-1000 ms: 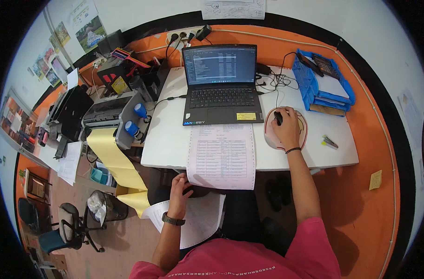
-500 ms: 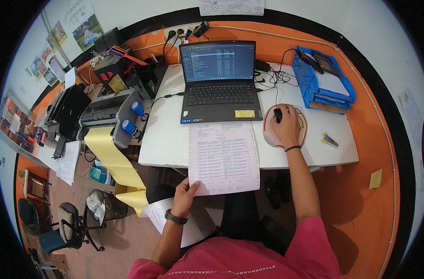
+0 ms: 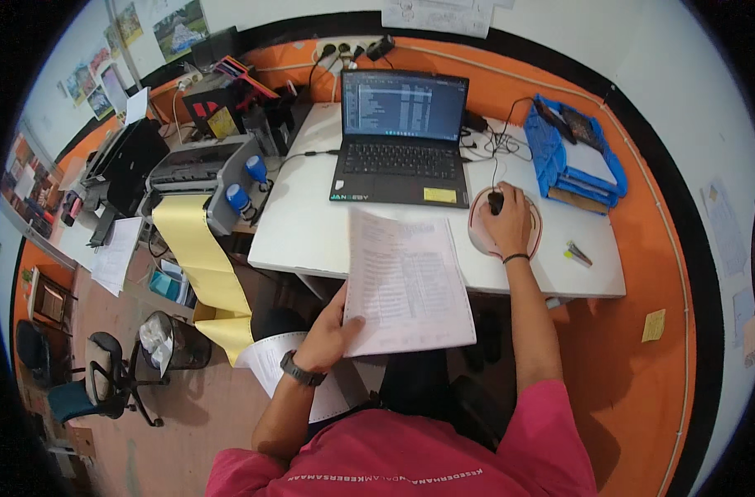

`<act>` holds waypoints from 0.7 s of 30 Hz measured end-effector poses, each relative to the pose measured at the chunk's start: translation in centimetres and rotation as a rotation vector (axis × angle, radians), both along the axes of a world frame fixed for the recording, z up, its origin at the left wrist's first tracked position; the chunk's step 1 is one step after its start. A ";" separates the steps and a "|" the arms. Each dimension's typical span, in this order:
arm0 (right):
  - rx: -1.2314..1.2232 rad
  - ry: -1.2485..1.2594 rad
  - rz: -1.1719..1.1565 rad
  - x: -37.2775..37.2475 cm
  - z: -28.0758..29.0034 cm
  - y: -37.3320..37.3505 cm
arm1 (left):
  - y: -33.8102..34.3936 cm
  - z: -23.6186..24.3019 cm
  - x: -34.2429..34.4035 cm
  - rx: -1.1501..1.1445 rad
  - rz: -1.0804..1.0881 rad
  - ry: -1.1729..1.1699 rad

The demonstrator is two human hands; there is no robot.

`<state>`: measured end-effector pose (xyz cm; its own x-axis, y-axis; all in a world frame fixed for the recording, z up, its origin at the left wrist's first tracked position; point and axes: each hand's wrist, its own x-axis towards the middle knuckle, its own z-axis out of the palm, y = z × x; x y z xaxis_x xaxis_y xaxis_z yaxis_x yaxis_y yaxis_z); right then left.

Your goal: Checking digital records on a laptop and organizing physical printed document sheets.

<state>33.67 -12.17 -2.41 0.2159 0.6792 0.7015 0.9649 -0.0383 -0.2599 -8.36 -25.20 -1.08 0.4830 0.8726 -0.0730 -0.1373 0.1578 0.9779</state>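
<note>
My left hand (image 3: 332, 327) grips the lower left of a pink printed sheet (image 3: 406, 286), held up over the desk's front edge below the open laptop (image 3: 398, 170). My right hand (image 3: 507, 219) is wrapped over a black mouse (image 3: 495, 200) on a rounded mouse pad (image 3: 485, 236). Beneath my left forearm another printed sheet (image 3: 265, 360) lies over my lap. A small stapler-like tool (image 3: 576, 253) rests to the right of the pad.
The white desk (image 3: 290, 240) bears a blue tray stack (image 3: 572, 166) at right. Left are a dot-matrix printer (image 3: 195, 170) trailing yellow paper (image 3: 195, 248), two blue stamps (image 3: 241, 199), a black printer (image 3: 125, 166), a bin (image 3: 187, 352) and chairs (image 3: 104, 389).
My left hand has taken the pink sheet's edge and moved it rightward, lifting it away from the laptop's front. My right hand stays on the mouse. The view has shifted slightly.
</note>
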 end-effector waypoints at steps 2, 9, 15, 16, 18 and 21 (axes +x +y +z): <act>-0.078 0.066 -0.035 -0.3 0.2 -0.4 | -0.5 3.3 0.0 0.148 -0.024 0.006; -0.078 0.075 -0.034 -0.1 0.4 -1.0 | 6.0 5.0 0.5 0.114 0.087 0.004; -0.071 0.082 -0.004 0.1 0.0 -0.5 | 14.5 -1.9 1.8 0.349 0.208 0.674; -0.080 0.080 0.000 0.0 0.2 -0.5 | 14.3 -0.8 2.0 0.339 0.210 0.674; -0.104 0.047 -0.057 -0.5 0.4 -0.6 | 13.2 0.7 1.9 0.406 0.376 0.874; 0.004 -0.043 -0.068 -0.5 1.0 -0.7 | 11.4 0.3 -0.6 0.773 0.648 0.839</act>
<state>33.16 -12.87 -1.45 0.2309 0.6615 0.7135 0.9704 -0.1031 -0.2184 -8.97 -13.83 -0.82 0.0154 0.8792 0.4761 0.7145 -0.3428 0.6099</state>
